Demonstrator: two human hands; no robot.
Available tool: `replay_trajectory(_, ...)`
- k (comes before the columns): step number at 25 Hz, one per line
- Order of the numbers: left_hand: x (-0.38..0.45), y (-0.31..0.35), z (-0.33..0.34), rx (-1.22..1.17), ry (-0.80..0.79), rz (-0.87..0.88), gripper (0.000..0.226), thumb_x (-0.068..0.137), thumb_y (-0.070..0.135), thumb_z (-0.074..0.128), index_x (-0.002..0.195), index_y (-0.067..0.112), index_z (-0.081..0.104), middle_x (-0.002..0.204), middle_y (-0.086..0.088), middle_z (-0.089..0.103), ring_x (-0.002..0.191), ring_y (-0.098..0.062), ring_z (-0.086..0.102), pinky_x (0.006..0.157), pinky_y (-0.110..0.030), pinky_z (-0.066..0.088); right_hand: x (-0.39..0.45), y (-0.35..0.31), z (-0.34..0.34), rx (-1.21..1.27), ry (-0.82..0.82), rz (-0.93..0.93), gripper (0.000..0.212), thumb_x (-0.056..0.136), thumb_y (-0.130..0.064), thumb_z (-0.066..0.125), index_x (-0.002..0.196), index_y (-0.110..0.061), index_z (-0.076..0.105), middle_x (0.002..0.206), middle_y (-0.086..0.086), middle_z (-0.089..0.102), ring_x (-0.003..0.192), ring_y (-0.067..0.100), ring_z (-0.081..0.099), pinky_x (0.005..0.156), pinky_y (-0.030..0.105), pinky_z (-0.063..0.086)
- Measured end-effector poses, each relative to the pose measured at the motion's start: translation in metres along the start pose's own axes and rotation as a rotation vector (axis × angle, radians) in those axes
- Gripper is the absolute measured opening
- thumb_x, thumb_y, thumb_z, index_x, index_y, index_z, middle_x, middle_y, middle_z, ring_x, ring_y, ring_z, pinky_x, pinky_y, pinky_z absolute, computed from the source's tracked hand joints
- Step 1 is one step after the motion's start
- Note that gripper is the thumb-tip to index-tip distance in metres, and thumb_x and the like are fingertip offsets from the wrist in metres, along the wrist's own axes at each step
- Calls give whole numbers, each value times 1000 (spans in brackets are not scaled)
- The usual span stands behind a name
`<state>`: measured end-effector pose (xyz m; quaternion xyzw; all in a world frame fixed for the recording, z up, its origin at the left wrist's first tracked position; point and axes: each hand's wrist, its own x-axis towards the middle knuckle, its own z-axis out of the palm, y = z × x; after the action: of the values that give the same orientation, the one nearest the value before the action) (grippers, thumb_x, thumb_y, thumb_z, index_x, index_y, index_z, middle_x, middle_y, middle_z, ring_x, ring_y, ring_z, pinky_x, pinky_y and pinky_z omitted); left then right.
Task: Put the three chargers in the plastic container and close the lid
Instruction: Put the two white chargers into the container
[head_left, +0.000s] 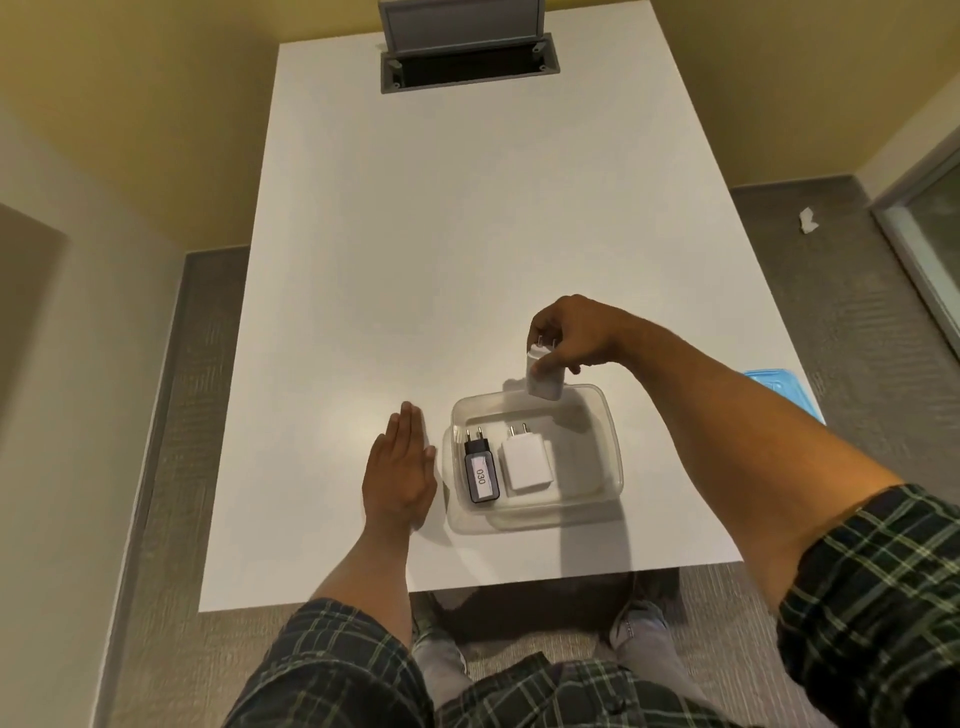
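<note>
Plastic container (608, 415), clear and lidless, sits on the white table (467, 234). Inside it lie a black charger (481, 470) with a label reading 030 and, just beside it, a white charger (527, 462), both flat with prongs pointing away from the person. Above the container's far rim, the right hand (576, 332) pinches a third white charger (543, 379), fingers clamped on it near the prongs. Just beside the container, the left hand (399, 470) rests flat on the table, fingers straight and together. A blue lid (779, 387) shows beyond the right forearm, well apart from the container.
</note>
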<state>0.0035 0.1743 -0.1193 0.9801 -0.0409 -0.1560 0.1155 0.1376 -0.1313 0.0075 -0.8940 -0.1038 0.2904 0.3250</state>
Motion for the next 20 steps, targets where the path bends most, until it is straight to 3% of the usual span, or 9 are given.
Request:
replay_trajectory(7, -8, 12, 4, 13, -131, -40, 67, 109, 39, 19, 162, 13, -10, 171, -3, -16, 159, -21, -9, 130, -41, 5, -19, -8, 12, 37, -153, 24, 29, 60, -25, 91, 81, -15, 75, 73, 16, 73, 47, 19, 62, 46, 24, 47)
replay_trajectory(13, -3, 15, -4, 49, -247, -38, 70, 109, 39, 21, 161, 9, -13, 170, -8, -20, 159, -26, -12, 130, -44, 6, -33, -3, 38, -230, -322, 72, 33, 69, -24, 91, 93, -12, 72, 77, 5, 72, 51, 18, 70, 59, 33, 62)
replay_trajectory(15, -3, 14, -5, 58, -290, -28, 70, 109, 40, 21, 160, 9, -16, 169, -8, -23, 158, -26, -15, 130, -44, 4, -33, 2, 50, -390, -346, 69, 39, 73, -23, 87, 104, -6, 71, 78, 5, 71, 61, 23, 71, 73, 40, 63)
replay_trajectory(18, -1, 14, -7, 73, -329, -26, 71, 109, 42, 20, 160, 10, -19, 167, -7, -27, 158, -25, -18, 130, -43, 2, -32, 10, 66, -562, -318, 87, 44, 78, -24, 82, 117, -10, 68, 108, 8, 69, 95, 28, 71, 88, 42, 58)
replay_trajectory(20, -1, 14, -7, 77, -339, -31, 72, 109, 42, 20, 159, 10, -19, 167, -7, -27, 157, -25, -18, 130, -43, 1, -32, 15, 73, -601, -318, 98, 43, 79, -22, 79, 119, -12, 67, 117, 7, 67, 106, 28, 67, 93, 42, 55)
